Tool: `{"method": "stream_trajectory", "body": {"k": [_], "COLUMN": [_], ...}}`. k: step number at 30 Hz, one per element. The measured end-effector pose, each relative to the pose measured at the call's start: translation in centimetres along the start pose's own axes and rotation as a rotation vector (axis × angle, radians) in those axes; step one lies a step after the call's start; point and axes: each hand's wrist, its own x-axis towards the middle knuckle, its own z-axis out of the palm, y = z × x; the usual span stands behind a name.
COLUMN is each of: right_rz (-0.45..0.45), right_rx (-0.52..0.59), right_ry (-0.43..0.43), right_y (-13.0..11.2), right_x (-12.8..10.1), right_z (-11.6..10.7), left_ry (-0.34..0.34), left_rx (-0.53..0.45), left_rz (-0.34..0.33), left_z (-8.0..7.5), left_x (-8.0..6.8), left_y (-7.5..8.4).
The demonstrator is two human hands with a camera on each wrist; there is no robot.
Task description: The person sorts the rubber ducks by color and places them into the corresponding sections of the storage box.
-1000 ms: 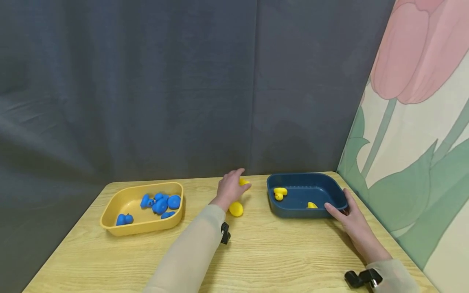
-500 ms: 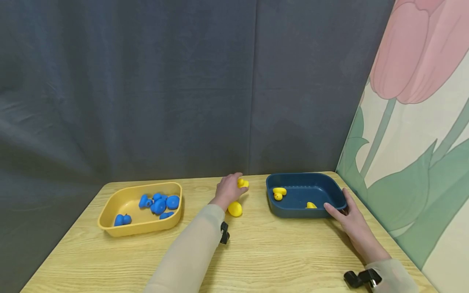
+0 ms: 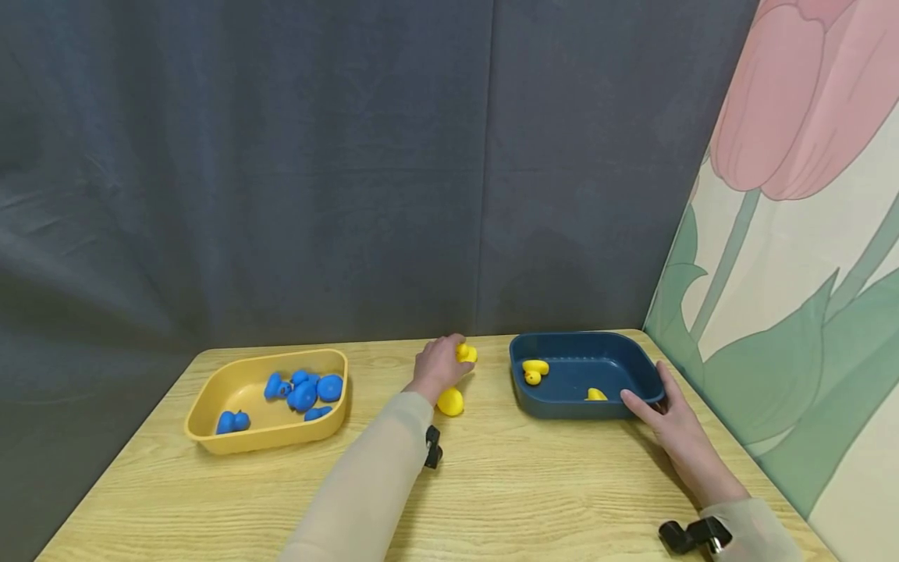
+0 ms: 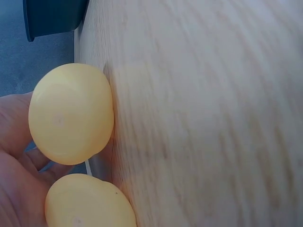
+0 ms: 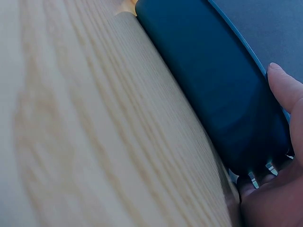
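My left hand (image 3: 438, 365) reaches to the table's far side, thumb and fingers closed around a yellow rubber duck (image 3: 467, 353). Another yellow duck (image 3: 450, 401) stands just nearer, below the wrist. In the left wrist view, two yellow ducks (image 4: 71, 113) show large before the hand (image 4: 19, 165); the lower duck (image 4: 90, 203) is cut off by the frame. My right hand (image 3: 677, 429) grips the right end of a dark blue tray (image 3: 576, 407), with its thumb (image 5: 284, 87) at the rim and its other fingers beneath. Yellow ducks (image 3: 536, 367) lie inside this tray.
At the left, a yellow tray (image 3: 263, 441) holds several blue ducks (image 3: 302, 396). All stand on a wooden table (image 3: 506, 484). A dark curtain (image 3: 351, 172) hangs behind its back edge, and a flower-patterned panel (image 3: 787, 312) runs along the right side.
My left thumb and fingers have closed in on the far duck, and more of it shows beside them. The right hand and the dark blue tray stay in place.
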Motion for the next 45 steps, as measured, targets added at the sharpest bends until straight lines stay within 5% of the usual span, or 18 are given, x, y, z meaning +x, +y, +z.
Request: {"method": "stream_trajectory", "body": {"k": [28,45], "right_rz": [-0.001,0.006], "right_rx": [-0.014,-0.009], "right_ry": [-0.006,-0.004], "right_y": [0.2,0.2], "right_x": [0.1,0.4], "right_z": [-0.1,-0.1], "left_ry": [0.000,0.088], "left_rx": [0.029,-0.113], "left_rz": [-0.030,0.015], "left_z": [0.6,-0.6], "left_x": [0.1,-0.4], "left_y": [-0.1,1.3]}}
